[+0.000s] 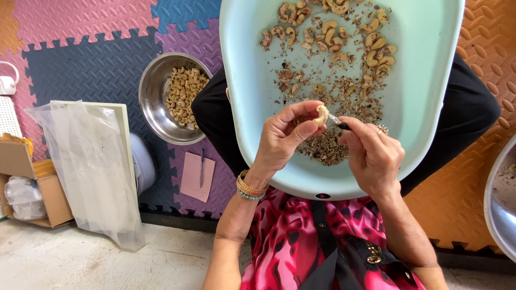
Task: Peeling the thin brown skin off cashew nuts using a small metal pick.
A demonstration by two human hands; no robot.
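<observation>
My left hand [284,135] pinches a pale cashew nut [321,114] between thumb and fingers, over a light green plastic tub [242,80] resting on my lap. My right hand [371,153] grips a small dark-handled blade [338,122] whose tip touches the nut. Inside the tub lie several unpeeled cashews [333,32] at the far side and a heap of brown skin flakes [322,147] under my hands. Gold bangles circle my left wrist, and a ring sits on a right finger.
A steel bowl [153,102] with peeled cashews [185,94] stands on the coloured foam mat at left. A pink card with a pen [201,166], a clear plastic bag [86,161] over a board and a cardboard box [32,182] lie further left. Another steel bowl's rim [497,198] shows at right.
</observation>
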